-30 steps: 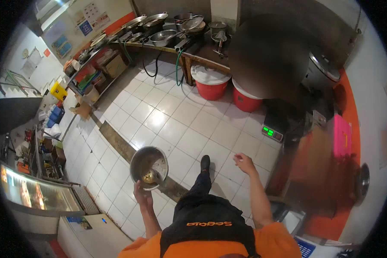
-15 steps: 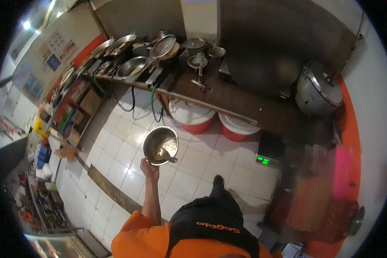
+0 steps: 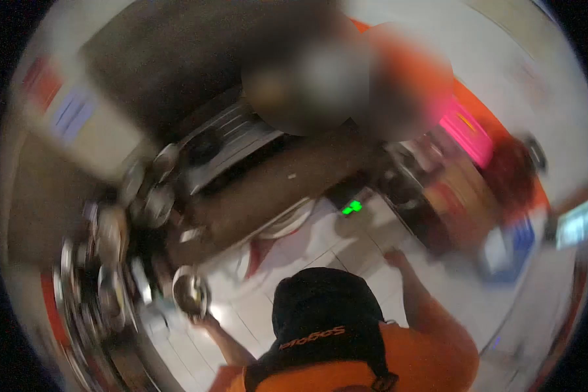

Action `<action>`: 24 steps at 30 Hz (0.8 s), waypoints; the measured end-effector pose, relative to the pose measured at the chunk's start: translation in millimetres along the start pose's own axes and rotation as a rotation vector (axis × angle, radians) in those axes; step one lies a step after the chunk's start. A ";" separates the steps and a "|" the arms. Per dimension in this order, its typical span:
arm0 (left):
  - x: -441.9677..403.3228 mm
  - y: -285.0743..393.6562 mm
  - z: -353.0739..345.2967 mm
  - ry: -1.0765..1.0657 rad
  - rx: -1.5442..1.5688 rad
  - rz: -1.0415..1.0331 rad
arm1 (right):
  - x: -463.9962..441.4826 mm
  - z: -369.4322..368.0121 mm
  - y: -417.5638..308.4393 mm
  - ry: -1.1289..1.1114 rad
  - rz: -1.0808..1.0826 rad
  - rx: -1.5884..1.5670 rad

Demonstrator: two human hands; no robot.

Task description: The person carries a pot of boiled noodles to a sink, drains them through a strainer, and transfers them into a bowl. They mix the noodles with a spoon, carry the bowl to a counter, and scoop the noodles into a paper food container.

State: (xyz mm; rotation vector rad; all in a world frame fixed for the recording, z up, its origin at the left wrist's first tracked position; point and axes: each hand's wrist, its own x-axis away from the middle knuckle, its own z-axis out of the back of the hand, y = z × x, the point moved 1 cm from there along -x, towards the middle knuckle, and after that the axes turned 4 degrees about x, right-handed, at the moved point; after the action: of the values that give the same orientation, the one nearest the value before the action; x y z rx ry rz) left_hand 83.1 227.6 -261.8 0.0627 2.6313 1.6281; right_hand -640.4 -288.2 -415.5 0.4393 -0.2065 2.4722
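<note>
A round metal bowl is held out at the lower left by my left hand, which grips its near rim. Something pale, blurred by motion, shows inside the bowl. My right hand is in the air over the tiled floor, apart from any object. Its fingers are too smeared to make out. Beyond it glow the green digits of a scale.
A long dark worktop runs across in front of me. Blurred pans crowd the left side. To the right are a pink container and a blue crate.
My view has swung to the right, and the picture is now blurred. The bowl stays in my left hand, further left in view. My right hand has come into sight.
</note>
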 end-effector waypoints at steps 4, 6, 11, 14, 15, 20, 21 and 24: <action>-69.1 -16.8 2.5 -0.184 -0.925 0.075 | -29.0 198.9 -119.8 0.279 -0.347 -0.424; -101.6 -23.2 -5.9 -0.148 -0.844 0.351 | -7.8 253.6 -187.0 0.253 -0.689 -0.758; -176.9 -54.1 -37.9 -0.287 -0.834 0.634 | 12.5 162.0 -309.9 0.245 -0.637 -0.613; -201.8 -57.5 -43.1 -0.366 -0.834 0.692 | 37.1 181.2 -396.3 -0.352 -0.883 -1.054; -211.6 -56.9 -45.5 -0.398 -0.836 0.714 | 37.6 170.3 -418.4 -0.364 -0.890 -1.059; -210.7 -55.5 -57.3 -0.487 -0.798 0.820 | 66.5 25.1 -520.2 -0.112 -0.747 -1.194; -200.9 -55.6 -59.7 -0.505 -0.786 0.852 | 69.5 2.3 -536.9 -0.098 -0.775 -1.267; -167.4 -60.7 -66.6 -0.584 -0.769 0.967 | 78.6 -70.8 -578.6 -0.024 -0.849 -1.425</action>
State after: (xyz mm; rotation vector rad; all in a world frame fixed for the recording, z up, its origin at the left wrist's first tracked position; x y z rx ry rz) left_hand 245.5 131.2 -283.4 1.6421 1.4182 2.2173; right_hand -372.6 235.4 -427.9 -0.0959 -1.3222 1.0485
